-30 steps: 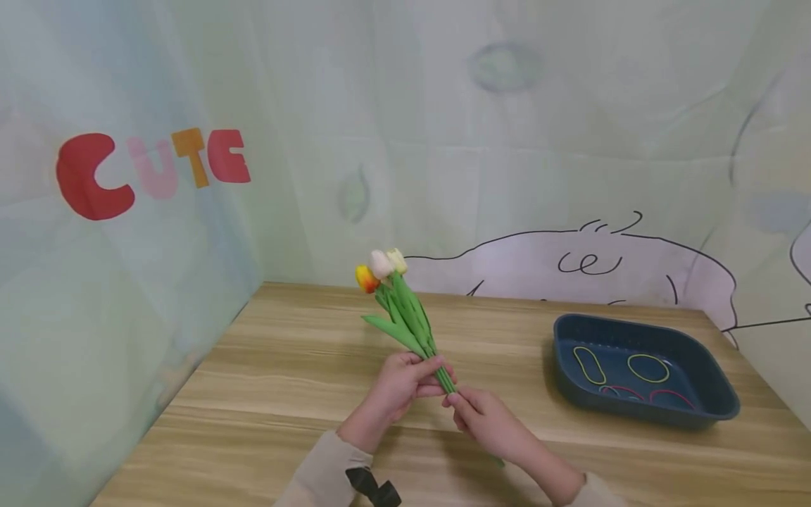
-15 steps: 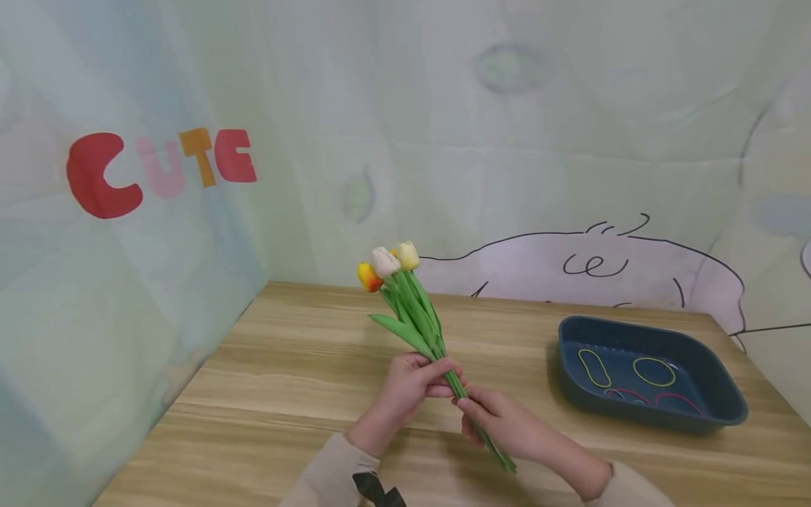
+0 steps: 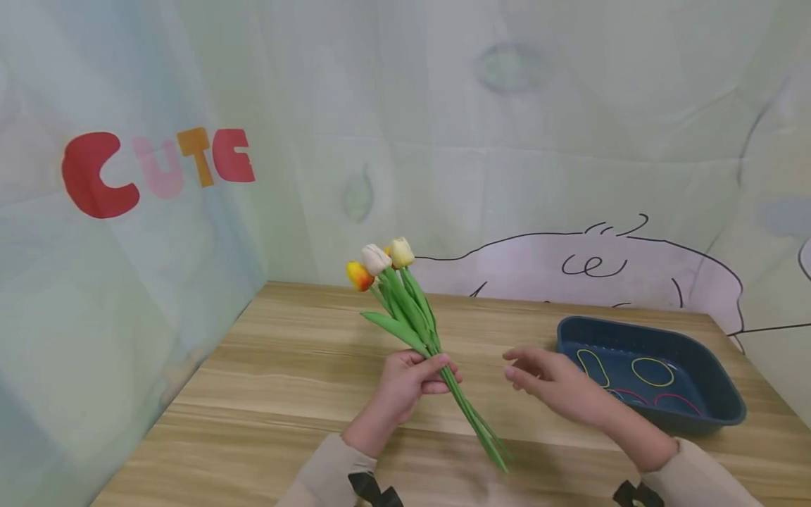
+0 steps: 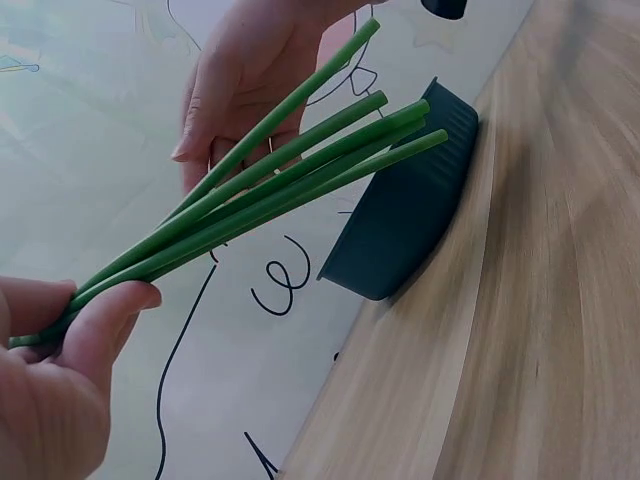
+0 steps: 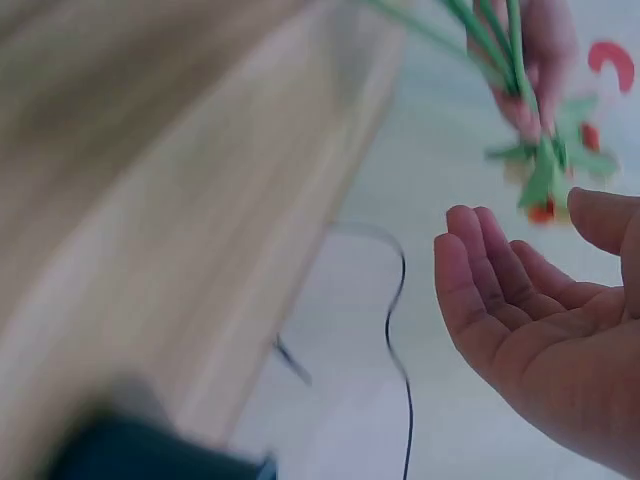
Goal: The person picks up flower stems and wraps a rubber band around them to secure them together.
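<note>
A bunch of artificial tulips (image 3: 405,306) leans up and to the left over the table, with orange-yellow, white and pale yellow blooms at its top. My left hand (image 3: 412,384) grips the green stems about midway, the thumb pressed across them. Below that grip the stems (image 4: 270,180) fan out slightly, their cut ends free. My right hand (image 3: 557,384) hovers to the right of the stems, in front of the blue tray. Its fingers (image 5: 490,270) are loosely bent, and nothing lies in the palm.
The dark blue tray (image 3: 728,401) stands at the right of the wooden table (image 3: 285,352). Inside lie several rubber bands, yellow (image 3: 652,372) and red (image 3: 678,403) among them. A printed cloth backdrop (image 3: 412,105) rises along the table's back and left edges.
My right hand has let go of the lower stems and moved right, toward the tray. The left hand keeps its grip on the tulips, which have shifted only slightly.
</note>
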